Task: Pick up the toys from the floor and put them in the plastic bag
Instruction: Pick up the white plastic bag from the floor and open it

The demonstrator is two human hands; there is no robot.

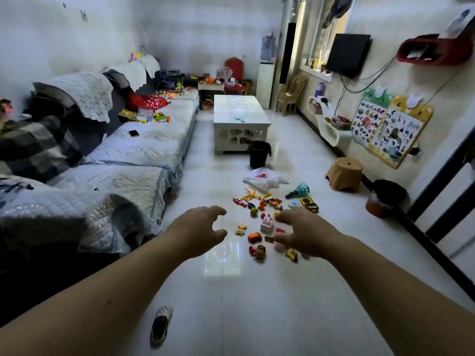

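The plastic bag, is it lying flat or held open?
Lying flat: the white plastic bag is crumpled on the tiled floor beyond the scattered toys, nobody holding it.

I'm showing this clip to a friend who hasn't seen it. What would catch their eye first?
Two bare arms stretch forward, the left hand and right hand with loose fingers holding nothing, toward a scatter of small bright toys on the glossy white floor. Just beyond the toys lies a crumpled white plastic bag. A long sofa runs down the left side.
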